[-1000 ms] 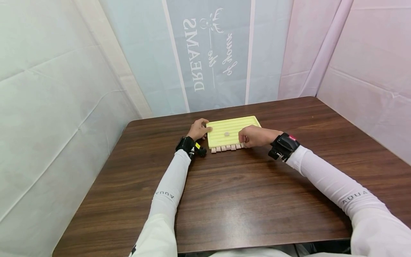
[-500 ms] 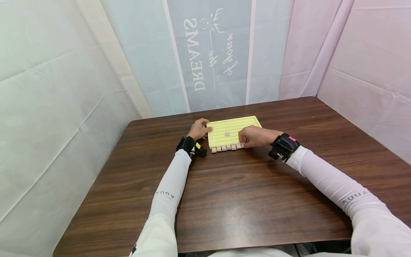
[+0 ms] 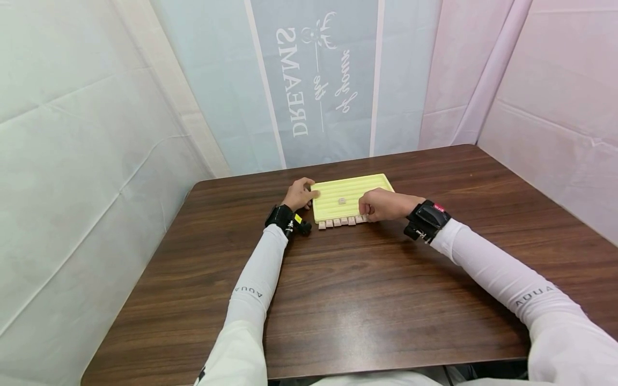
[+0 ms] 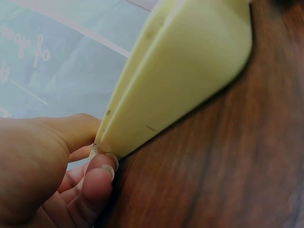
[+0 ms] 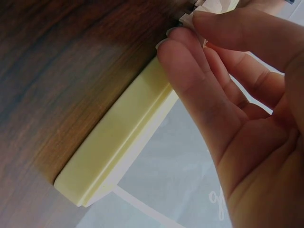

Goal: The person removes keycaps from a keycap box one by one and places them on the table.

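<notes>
A pale yellow tray (image 3: 352,186) with ridged rows lies on the table. One small light keycap (image 3: 342,201) sits on its ridges. Along the near edge stands a row of several keycaps (image 3: 337,222). My left hand (image 3: 296,194) grips the tray's left end, thumb over the rim; the left wrist view shows curled fingertips (image 4: 99,183) against the lower corner of the tray wall (image 4: 185,61). At the right end of the row, my right hand (image 3: 385,204) pinches a keycap (image 5: 187,20) between thumb and fingers, which partly cover it.
The brown wooden table (image 3: 347,300) extends around the tray, with its front edge near the body. A printed curtain (image 3: 328,80) hangs behind it, and white sheets (image 3: 72,161) hang at both sides. Black wrist cameras (image 3: 427,220) sit on both wrists.
</notes>
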Available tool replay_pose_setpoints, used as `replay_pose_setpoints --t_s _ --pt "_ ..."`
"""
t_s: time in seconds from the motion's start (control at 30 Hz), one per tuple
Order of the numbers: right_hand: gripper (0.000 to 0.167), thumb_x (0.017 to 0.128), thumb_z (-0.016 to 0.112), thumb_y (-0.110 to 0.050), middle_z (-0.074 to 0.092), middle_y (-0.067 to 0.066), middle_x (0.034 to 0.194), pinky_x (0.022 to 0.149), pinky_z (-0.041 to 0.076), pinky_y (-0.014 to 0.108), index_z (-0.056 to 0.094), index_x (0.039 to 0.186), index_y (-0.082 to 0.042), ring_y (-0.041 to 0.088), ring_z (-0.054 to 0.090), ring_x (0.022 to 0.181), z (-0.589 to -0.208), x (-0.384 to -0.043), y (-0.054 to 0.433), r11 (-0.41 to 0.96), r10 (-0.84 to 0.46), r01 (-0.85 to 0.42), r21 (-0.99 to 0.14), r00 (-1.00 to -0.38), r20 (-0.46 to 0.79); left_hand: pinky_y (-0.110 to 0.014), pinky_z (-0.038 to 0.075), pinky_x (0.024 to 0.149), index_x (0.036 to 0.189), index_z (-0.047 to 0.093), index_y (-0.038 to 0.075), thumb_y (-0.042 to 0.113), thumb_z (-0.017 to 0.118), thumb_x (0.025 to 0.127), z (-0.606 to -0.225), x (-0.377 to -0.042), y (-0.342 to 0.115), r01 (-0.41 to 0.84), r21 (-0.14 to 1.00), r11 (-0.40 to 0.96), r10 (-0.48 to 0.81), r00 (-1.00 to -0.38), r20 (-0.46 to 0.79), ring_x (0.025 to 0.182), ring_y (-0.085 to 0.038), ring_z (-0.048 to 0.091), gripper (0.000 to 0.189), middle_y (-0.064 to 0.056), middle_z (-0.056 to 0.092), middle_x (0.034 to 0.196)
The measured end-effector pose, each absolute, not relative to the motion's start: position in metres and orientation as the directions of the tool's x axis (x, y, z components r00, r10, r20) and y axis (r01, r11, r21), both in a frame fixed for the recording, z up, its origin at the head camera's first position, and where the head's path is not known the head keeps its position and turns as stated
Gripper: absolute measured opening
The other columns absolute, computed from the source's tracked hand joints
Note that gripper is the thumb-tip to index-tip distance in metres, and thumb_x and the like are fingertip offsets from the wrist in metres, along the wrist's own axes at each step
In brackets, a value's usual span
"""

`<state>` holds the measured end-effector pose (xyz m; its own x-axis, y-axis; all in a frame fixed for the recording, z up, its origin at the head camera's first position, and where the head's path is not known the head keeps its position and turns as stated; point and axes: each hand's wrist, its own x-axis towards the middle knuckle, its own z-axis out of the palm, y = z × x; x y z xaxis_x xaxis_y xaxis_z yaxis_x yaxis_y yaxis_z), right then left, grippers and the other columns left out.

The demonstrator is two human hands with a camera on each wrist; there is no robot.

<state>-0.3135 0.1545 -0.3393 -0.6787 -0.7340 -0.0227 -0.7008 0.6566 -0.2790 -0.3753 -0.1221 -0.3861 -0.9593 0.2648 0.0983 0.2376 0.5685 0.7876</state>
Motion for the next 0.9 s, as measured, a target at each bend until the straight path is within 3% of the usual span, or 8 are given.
replay_pose_setpoints --t_s 0.6,0.9 --pt "0.017 0.077 0.068 0.001 0.066 -0.001 0.086 0.071 0.050 0.026 0.069 0.088 -0.012 0.010 0.058 0.079 -0.3412 -0.3136 0.1544 0.643 -0.746 -0.720 -0.261 -0.666 0.003 -0.024 0.049 0.052 0.138 0.048 0.004 0.021 0.060 0.096 -0.3860 -0.3748 -0.1214 0.241 0.786 0.569 0.261 -0.960 0.105 0.053 -0.012 0.052 0.046 -0.004 0.055 0.071" --pt "0.013 0.084 0.063 -0.004 0.069 0.002 0.092 0.073 0.054 0.030 0.070 0.094 -0.009 0.013 0.064 0.084 -0.3336 -0.3141 0.1596 0.650 -0.738 -0.720 -0.244 -0.674 0.025 -0.024 0.049 0.052 0.138 0.047 0.004 0.022 0.060 0.096 -0.3860 -0.3748 -0.1223 0.240 0.789 0.565 0.264 -0.959 0.103 0.053 -0.012 0.052 0.047 -0.003 0.054 0.070"
